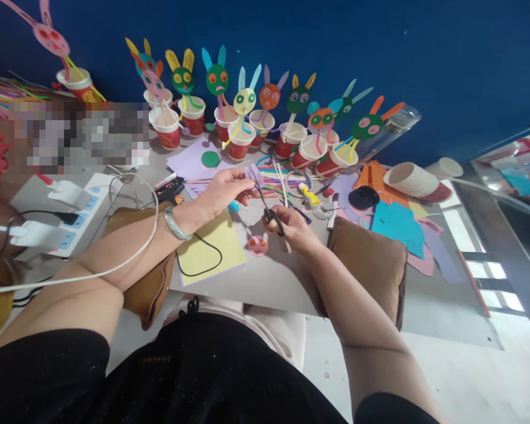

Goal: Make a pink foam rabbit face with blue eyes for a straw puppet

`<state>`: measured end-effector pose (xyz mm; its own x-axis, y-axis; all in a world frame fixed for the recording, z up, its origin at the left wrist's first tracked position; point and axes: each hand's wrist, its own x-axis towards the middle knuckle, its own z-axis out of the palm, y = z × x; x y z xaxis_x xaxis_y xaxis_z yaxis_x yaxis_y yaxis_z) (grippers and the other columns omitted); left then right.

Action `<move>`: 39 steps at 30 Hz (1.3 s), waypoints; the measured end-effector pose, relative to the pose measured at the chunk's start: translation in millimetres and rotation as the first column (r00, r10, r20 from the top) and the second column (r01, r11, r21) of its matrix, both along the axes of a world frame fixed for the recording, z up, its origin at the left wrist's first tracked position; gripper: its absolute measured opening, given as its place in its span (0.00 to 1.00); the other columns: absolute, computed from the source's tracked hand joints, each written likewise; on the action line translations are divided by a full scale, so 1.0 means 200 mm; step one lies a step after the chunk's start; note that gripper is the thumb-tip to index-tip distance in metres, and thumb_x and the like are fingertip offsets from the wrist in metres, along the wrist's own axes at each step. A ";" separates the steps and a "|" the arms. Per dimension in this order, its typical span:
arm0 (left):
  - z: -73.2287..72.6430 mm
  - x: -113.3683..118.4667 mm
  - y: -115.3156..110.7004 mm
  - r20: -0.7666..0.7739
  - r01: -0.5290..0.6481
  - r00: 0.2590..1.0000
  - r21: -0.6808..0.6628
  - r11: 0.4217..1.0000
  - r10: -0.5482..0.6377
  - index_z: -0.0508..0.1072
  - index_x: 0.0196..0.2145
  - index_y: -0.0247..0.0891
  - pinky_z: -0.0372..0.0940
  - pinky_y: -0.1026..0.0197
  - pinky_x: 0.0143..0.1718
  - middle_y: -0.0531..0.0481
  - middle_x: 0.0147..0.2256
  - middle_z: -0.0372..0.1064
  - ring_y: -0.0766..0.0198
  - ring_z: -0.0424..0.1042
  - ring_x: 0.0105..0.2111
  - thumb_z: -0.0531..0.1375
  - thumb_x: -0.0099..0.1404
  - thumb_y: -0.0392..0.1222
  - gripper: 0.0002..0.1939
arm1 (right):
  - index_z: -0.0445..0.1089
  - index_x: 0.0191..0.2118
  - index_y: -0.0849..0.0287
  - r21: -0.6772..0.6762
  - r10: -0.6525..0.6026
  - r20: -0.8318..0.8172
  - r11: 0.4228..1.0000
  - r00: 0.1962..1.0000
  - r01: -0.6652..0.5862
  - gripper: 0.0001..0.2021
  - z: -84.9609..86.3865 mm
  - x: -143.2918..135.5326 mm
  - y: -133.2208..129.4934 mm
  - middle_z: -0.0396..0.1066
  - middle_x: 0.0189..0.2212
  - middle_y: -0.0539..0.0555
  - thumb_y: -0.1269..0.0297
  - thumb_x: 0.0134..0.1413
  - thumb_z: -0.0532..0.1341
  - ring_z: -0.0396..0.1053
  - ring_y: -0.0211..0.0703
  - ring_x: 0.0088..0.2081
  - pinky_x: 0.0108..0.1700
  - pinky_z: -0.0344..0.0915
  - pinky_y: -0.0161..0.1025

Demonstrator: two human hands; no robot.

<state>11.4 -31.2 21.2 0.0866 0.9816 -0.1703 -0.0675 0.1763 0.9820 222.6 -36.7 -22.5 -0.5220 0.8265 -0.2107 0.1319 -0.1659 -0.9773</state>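
My left hand (229, 191) pinches a small piece of purple paper (255, 174) above the middle of the table. In my right hand (294, 228) are black-handled scissors (274, 219), their blades pointing up and left at the purple paper. Whether the blades have cut into it I cannot tell. Just below the hands lies a pink paper disc with orange eyes (257, 245). A yellow paper sheet (212, 247) lies under my left wrist, with a black cord looped across it. Behind the hands, colourful pipe cleaners (265, 187) are spread out.
Paper cups with rabbit-faced figures (241, 141) line the back of the table. A power strip (82, 215) with plugs stands at left, and a white cable (145, 247) crosses my left forearm. Brown cushions (371, 259) lie at the table's front. Blue paper (397, 227) and stacked cups (415, 179) are at right.
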 end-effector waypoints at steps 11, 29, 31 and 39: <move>0.00 0.00 0.00 0.019 -0.003 1.000 -0.026 1.000 0.003 0.73 0.30 0.35 0.64 0.69 0.25 0.48 0.28 0.79 0.74 0.69 0.20 0.61 0.66 0.33 0.06 | 0.66 0.29 0.56 0.008 -0.001 0.007 1.000 1.000 0.001 0.28 -0.02 0.01 0.00 0.67 0.22 0.46 0.39 0.39 0.77 0.61 0.36 0.26 0.32 0.58 0.37; -0.02 -0.02 0.00 0.009 0.027 1.000 -0.003 1.000 -0.027 0.74 0.29 0.34 0.65 0.70 0.26 0.47 0.29 0.80 0.74 0.70 0.21 0.64 0.63 0.36 0.06 | 0.67 0.28 0.57 0.037 0.003 0.047 0.999 0.999 -0.005 0.25 -0.01 0.03 0.02 0.67 0.20 0.45 0.43 0.43 0.76 0.60 0.34 0.24 0.30 0.56 0.36; -0.01 -0.02 0.00 0.003 0.021 1.000 -0.007 1.000 -0.021 0.74 0.28 0.35 0.65 0.70 0.25 0.48 0.28 0.79 0.73 0.70 0.22 0.65 0.63 0.36 0.06 | 0.68 0.28 0.57 0.035 -0.005 0.046 0.999 0.999 0.004 0.25 -0.02 0.03 0.02 0.67 0.20 0.45 0.43 0.43 0.77 0.61 0.34 0.24 0.30 0.56 0.36; -0.06 -0.03 0.04 0.024 0.028 0.999 -0.017 0.999 -0.027 0.73 0.29 0.36 0.65 0.70 0.26 0.49 0.29 0.80 0.74 0.70 0.21 0.64 0.63 0.36 0.05 | 0.66 0.26 0.56 0.052 -0.054 0.042 0.997 0.998 0.052 0.27 -0.02 0.01 0.02 0.66 0.18 0.43 0.40 0.40 0.77 0.59 0.32 0.22 0.28 0.54 0.36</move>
